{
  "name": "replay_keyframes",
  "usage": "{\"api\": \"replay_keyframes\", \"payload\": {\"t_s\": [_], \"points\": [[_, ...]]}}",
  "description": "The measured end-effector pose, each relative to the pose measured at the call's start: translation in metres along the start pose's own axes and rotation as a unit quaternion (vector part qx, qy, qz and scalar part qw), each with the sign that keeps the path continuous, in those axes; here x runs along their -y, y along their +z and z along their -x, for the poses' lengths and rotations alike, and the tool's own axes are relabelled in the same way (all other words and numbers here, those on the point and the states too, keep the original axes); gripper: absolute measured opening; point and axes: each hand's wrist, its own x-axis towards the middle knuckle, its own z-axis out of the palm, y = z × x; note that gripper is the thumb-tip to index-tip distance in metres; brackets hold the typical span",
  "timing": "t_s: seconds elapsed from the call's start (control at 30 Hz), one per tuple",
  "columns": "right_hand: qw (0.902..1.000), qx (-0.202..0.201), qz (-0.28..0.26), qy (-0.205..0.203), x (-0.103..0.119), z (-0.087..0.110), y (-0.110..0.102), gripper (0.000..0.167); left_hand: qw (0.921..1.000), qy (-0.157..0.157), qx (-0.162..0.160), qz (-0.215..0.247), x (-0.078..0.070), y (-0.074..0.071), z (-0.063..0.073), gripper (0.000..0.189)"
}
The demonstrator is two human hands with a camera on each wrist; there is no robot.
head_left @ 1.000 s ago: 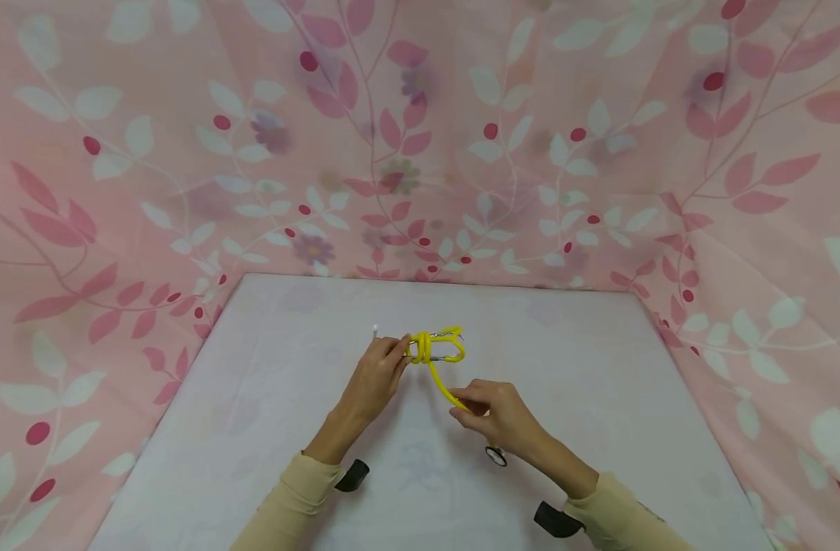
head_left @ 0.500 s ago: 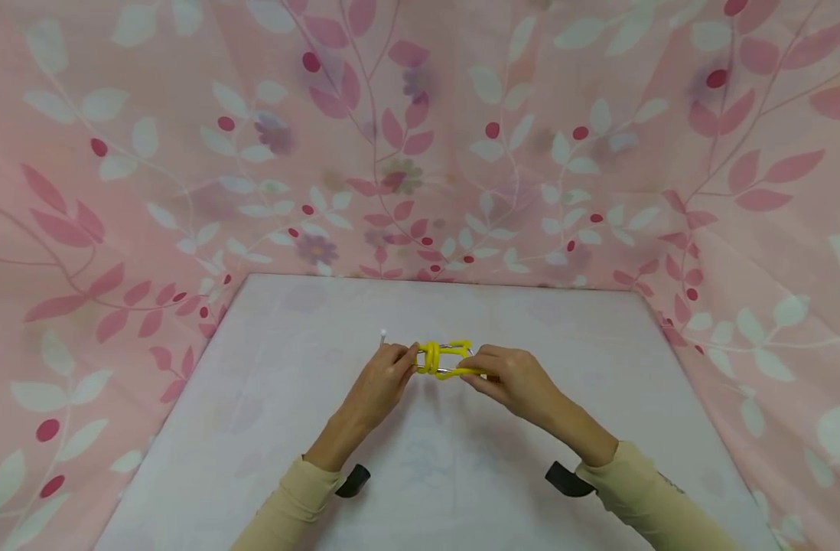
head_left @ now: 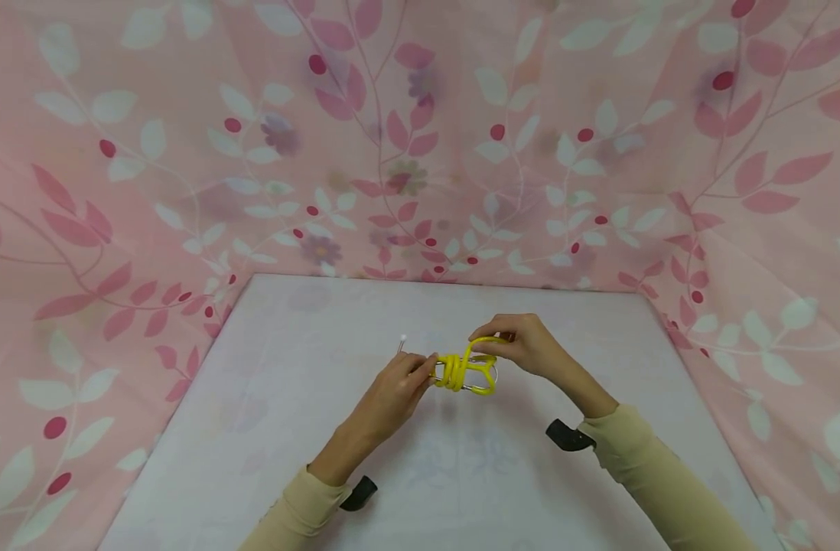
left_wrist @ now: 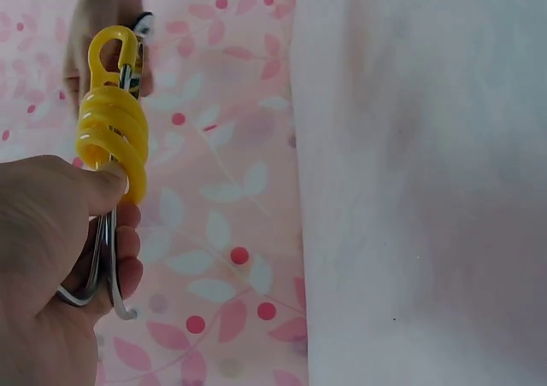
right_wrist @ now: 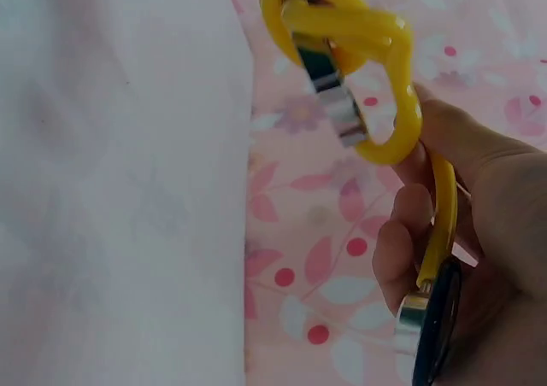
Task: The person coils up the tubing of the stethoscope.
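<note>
A stethoscope with yellow tubing [head_left: 453,373] is bunched between the hands above the table, its tube wound in several turns round the metal ear tubes. My left hand [head_left: 395,386] grips the bundle at its left end, and a white ear tip [head_left: 402,337] sticks out beyond the fingers. In the left wrist view the thumb presses beside the coils [left_wrist: 111,125], with the bare metal ear tubes [left_wrist: 107,249] passing through the palm. My right hand [head_left: 526,344] pinches the loose tube end, drawn up over the bundle. The chest piece [right_wrist: 436,322] hangs by its palm in the right wrist view.
Below the hands lies a white-covered table [head_left: 289,459]. Pink floral cloth [head_left: 420,153] rises at its back and sides. Black wrist cameras [head_left: 568,435] project from beneath the sleeves.
The right hand has carried the tube end from below the bundle, round its right side, to above it. Another turn now shows in the coil. The left hand has shifted slightly right and down.
</note>
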Motion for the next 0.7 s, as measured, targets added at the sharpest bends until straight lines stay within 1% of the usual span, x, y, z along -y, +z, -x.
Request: {"api": "replay_keyframes", "payload": {"t_s": [0.13, 0.23, 0.37, 0.5, 0.53, 0.6, 0.7], "points": [[0.9975, 0.026, -0.065, -0.005, -0.013, -0.002, -0.001, 0.015, 0.9993, 0.023, -0.013, 0.027, 0.000, -0.002, -0.001, 0.049], [0.9942, 0.041, -0.100, -0.006, -0.020, -0.003, 0.002, 0.017, 0.9985, 0.037, -0.017, 0.037, 0.001, -0.003, 0.000, 0.049], [0.9905, 0.052, -0.127, 0.012, -0.026, -0.006, 0.007, 0.018, 0.9981, 0.046, -0.019, 0.037, 0.004, -0.002, 0.000, 0.049], [0.9872, 0.055, -0.146, 0.034, -0.029, -0.007, 0.013, 0.018, 0.9978, 0.046, -0.021, 0.044, 0.005, -0.003, 0.000, 0.048], [0.9854, 0.056, -0.154, 0.043, -0.031, -0.007, 0.015, 0.019, 0.9976, 0.044, -0.021, 0.049, 0.005, -0.004, 0.000, 0.048], [0.9786, 0.059, -0.184, 0.072, -0.034, -0.006, 0.020, 0.021, 0.9968, 0.045, -0.025, 0.062, 0.006, -0.005, 0.000, 0.048], [0.9638, 0.057, -0.233, 0.116, -0.039, -0.003, 0.030, 0.026, 0.9949, 0.051, -0.028, 0.083, 0.008, -0.007, -0.001, 0.047]]}}
